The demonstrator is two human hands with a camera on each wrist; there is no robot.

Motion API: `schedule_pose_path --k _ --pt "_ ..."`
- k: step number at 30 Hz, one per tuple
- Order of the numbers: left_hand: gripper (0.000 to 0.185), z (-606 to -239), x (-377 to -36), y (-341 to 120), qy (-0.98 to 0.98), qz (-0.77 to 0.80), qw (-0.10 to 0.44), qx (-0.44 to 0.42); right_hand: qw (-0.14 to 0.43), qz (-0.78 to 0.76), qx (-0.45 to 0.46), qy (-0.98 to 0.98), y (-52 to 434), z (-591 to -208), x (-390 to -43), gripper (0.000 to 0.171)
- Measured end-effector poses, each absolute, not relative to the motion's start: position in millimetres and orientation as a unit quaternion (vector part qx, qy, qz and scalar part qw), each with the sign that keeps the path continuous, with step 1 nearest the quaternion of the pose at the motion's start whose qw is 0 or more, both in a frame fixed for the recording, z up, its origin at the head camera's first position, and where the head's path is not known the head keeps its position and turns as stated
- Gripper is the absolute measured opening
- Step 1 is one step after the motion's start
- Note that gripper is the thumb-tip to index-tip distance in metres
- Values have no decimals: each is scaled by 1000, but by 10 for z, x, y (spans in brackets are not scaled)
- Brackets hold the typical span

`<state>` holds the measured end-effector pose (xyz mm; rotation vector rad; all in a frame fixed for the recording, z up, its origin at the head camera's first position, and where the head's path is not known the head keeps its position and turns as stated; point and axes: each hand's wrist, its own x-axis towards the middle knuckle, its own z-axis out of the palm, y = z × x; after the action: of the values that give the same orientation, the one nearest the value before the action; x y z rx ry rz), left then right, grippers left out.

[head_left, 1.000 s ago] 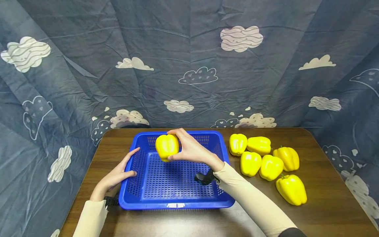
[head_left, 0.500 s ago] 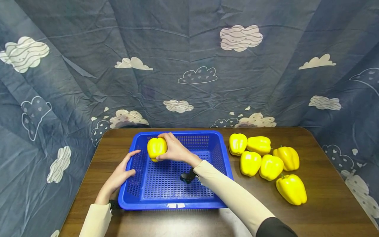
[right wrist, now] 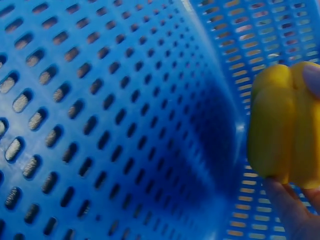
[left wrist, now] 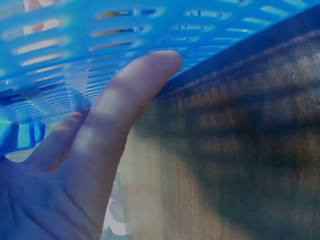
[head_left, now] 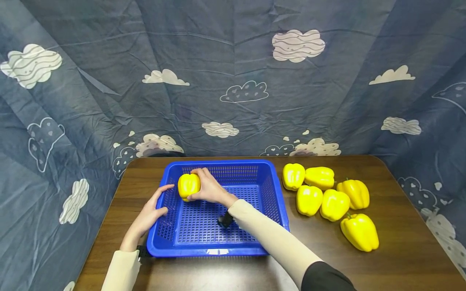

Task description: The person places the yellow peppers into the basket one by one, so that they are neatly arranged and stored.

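My right hand (head_left: 210,189) grips a yellow bell pepper (head_left: 187,186) inside a blue plastic basket (head_left: 196,251), near its back left corner. Thumb and fingers sit on opposite sides of the pepper. The right wrist view shows the same pepper (right wrist: 275,127) close to the perforated side wall (right wrist: 245,30), fingertips against it from above and below. My left hand (head_left: 147,213) holds the left rim of the basket, with a finger and the thumb reaching over it. In the left wrist view, one digit of the left hand (left wrist: 107,125) overlaps the slotted wall (left wrist: 165,27).
Several more yellow bell peppers (head_left: 308,201) lie grouped on the brown wooden table (head_left: 404,242) right of the basket. One pepper (head_left: 360,232) is nearest the front. A dark curtain (head_left: 233,60) with cloud prints hangs behind the table.
The right hand has carried the bell pepper left and down into the basket's back left part. The left hand stays on the left rim. The peppers on the table are unmoved.
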<state>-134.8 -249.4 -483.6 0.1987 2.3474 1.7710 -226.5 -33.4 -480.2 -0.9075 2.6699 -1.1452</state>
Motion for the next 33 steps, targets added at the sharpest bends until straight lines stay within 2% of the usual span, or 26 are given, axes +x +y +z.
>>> schedule_pose_path --k 15,33 --pt "74 -4854 -1354 -2496 775 620 100 70 29 -339 -310 888 -416 -4971 -2206 84" --pt "74 -4859 -1334 -2498 776 619 101 67 40 -293 -320 900 -398 -4866 -2200 86"
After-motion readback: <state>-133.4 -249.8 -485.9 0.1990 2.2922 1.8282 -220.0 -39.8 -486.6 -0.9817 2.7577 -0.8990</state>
